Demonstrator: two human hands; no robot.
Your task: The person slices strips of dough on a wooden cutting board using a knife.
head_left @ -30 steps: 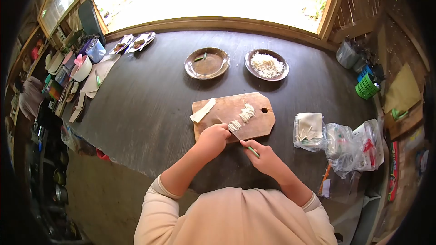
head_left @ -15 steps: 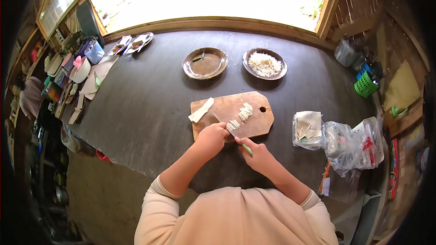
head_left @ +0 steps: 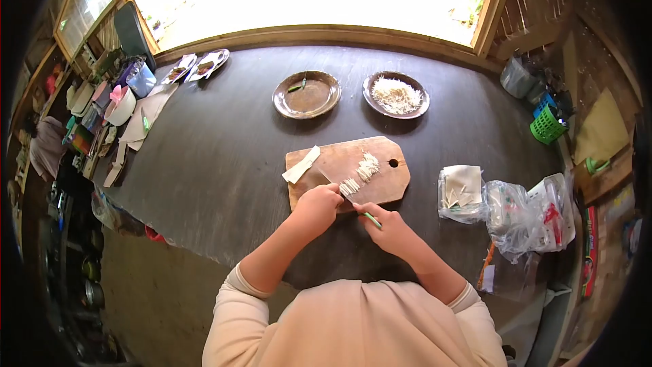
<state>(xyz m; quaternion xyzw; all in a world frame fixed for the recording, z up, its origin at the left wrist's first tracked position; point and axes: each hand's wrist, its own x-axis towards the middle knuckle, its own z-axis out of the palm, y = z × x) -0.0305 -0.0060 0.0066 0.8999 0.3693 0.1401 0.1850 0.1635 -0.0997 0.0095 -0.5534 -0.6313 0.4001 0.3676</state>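
My right hand point(head_left: 384, 229) is closed round the green handle of a knife point(head_left: 372, 219), whose thin blade points up and left over the board. Close beside the blade, my left hand point(head_left: 318, 205) has its fingers bent and pressed together on pale strips point(head_left: 349, 187) at the near side of the wooden cutting board point(head_left: 329, 156). Its fingertips partly hide what they hold down. A small heap of short pale cut pieces point(head_left: 368, 166) lies farther right on the board. Flat pale slices point(head_left: 301, 165) rest at the board's left edge.
Behind the board stand a brown plate point(head_left: 306, 113) with small green bits and a bowl point(head_left: 396, 115) of pale shreds. Plastic bags point(head_left: 511, 217) and a pack of pale sheets point(head_left: 462, 187) lie right. A green basket point(head_left: 547, 126) stands at the table's right edge.
My right hand has shifted slightly and the knife handle has turned to a flatter angle. My left hand stays in nearly the same place on the strips.
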